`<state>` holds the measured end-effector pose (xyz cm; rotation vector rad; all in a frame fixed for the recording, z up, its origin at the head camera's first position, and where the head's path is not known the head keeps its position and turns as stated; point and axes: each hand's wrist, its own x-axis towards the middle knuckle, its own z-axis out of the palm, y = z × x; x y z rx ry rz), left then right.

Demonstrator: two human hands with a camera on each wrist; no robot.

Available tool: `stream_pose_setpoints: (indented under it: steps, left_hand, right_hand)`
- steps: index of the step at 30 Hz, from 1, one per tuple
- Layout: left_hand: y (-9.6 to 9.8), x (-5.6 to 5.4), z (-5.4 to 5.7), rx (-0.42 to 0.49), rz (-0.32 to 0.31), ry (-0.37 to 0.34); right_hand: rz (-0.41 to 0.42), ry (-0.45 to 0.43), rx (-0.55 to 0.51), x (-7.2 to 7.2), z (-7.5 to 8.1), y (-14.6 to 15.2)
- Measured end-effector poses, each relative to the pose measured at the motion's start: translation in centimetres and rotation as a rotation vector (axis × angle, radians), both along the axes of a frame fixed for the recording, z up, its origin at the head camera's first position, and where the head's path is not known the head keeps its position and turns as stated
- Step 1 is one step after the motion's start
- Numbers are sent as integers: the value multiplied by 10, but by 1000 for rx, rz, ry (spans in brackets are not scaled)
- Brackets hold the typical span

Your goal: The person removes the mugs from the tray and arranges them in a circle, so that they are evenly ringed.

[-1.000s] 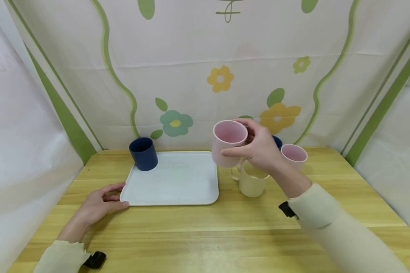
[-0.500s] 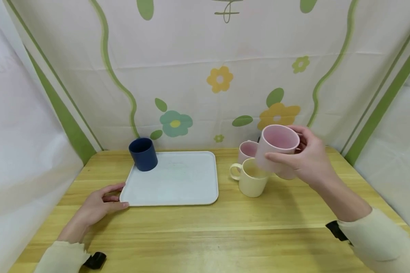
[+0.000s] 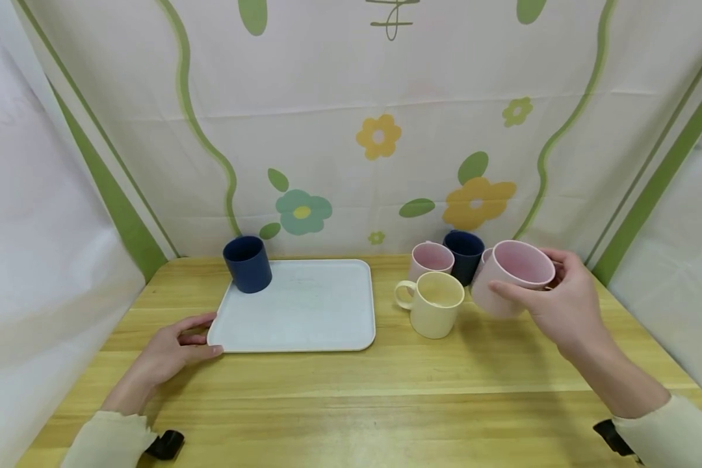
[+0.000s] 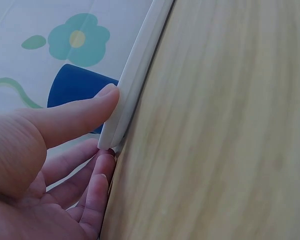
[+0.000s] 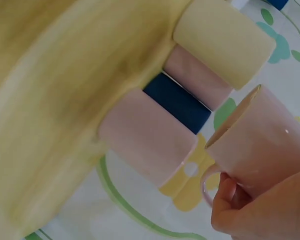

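In the head view, the lifted pink mug (image 3: 517,268) is gripped from 4 o'clock by the right hand (image 3: 566,307), thumb across its near wall. Partly hidden behind it at 10 o'clock is a second pink mug (image 5: 147,137), then a navy mug (image 3: 463,265); the cream mug (image 3: 434,318) sits near 8. Tabletop (image 3: 351,409) spreads toward 6 and separates that cluster from the tray (image 3: 304,325) around 9. The left hand (image 3: 172,352) pinches the tray's 8 o'clock corner. A blue cup (image 3: 249,270) stands at the tray's 10.

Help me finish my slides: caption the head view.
Right hand holds a pink mug right of a yellow mug; left hand grips a white tray bearing a blue cup.
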<state>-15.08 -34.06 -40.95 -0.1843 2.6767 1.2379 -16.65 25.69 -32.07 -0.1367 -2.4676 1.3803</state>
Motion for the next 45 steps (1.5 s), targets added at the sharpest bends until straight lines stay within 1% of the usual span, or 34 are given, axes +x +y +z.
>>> stream_pose_setpoints:
  steps: [3,7,20,23,32,38,41,45]
  left_hand:
    - [-1,0,0,1,-1,-5]
    - [-1,1,0,-3,-5,5]
    - [0,0,0,-10,-8,5]
    - [0,0,0,-3,-8,3]
    - [0,0,-1,0,-7,5]
    - [0,0,-1,1,-7,8]
    - [1,0,0,1,-6,6]
    - [1,0,1,-4,-6,2]
  right_hand:
    - [-23,-3,-14,2,-10,2]
    - [-55,-43,-4,4,-23,3]
    - [-113,-132,38,0,-48,5]
    - [-116,-152,35,-3,-52,8]
    - [-133,-187,-17,-10,-62,13]
    - [-149,-216,-44,-9,-67,14]
    - [-160,-228,-43,-8,-69,15]
    - [-168,-220,-26,-7,-70,16]
